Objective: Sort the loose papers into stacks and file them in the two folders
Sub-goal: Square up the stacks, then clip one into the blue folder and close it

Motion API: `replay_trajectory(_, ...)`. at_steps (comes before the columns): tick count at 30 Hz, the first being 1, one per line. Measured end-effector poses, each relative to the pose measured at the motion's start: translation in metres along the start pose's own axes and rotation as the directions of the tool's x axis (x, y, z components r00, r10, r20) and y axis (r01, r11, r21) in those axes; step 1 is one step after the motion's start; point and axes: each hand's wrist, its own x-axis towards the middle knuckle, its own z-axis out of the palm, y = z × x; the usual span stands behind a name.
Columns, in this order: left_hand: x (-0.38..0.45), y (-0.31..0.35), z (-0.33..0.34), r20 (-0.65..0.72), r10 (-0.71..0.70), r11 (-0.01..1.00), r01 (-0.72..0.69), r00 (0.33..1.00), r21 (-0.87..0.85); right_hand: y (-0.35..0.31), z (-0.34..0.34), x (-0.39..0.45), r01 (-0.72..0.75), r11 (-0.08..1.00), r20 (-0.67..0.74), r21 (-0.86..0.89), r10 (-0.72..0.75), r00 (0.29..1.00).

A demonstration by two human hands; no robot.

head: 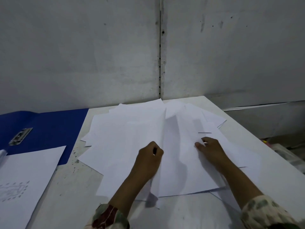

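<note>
A spread pile of loose white papers (122,138) covers the middle of the table. My left hand (148,157) is curled round the left edge of a large sheet (179,162), which stands slightly raised along a fold line. My right hand (209,151) lies on that same sheet and pinches a bit of paper between thumb and fingertips. At the left lies an open blue folder (49,129) with a metal clip (20,136). A white sheet with a faint pencil drawing (28,172) overlaps the folder's near part. I see only this one folder.
The white table (71,187) is speckled with dark marks and ends against a grey wall (115,55). Beyond the table's right edge there is a lower ledge with cluttered items (283,149). Patterned sleeves cover both my forearms.
</note>
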Motion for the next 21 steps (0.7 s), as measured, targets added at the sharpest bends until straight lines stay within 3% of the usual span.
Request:
replay_trajectory(5, -0.002, -0.009, 0.029, 0.180, -0.011, 0.994, -0.009, 0.984, 0.111, -0.019, 0.025, -0.021, -0.127, 0.983, 0.154, 0.130, 0.107, 0.982)
replay_trajectory(9, 0.001, -0.005, 0.042, 0.204, -0.001, 0.981, -0.038, 0.979, 0.188, -0.029, 0.029, -0.026, -0.214, 0.964, 0.211, 0.159, 0.179, 0.961)
replay_trajectory(14, 0.002, 0.001, 0.052, 0.192, 0.016, 0.976, -0.057, 0.981, 0.212, -0.031, 0.028, -0.028, -0.192, 0.956, 0.267, 0.221, 0.130, 0.955)
replay_trajectory(17, 0.000, 0.003, 0.052, 0.210, 0.004, 0.989, -0.034, 0.978, 0.142, -0.023, 0.026, -0.027, -0.189, 0.963, 0.319, 0.193, 0.121, 0.940)
replay_trajectory(21, -0.006, 0.008, 0.033, 0.258, -0.068, 0.983, 0.109, 0.964, -0.147, -0.019, 0.026, -0.026, -0.142, 0.978, 0.311, 0.153, 0.088, 0.946)
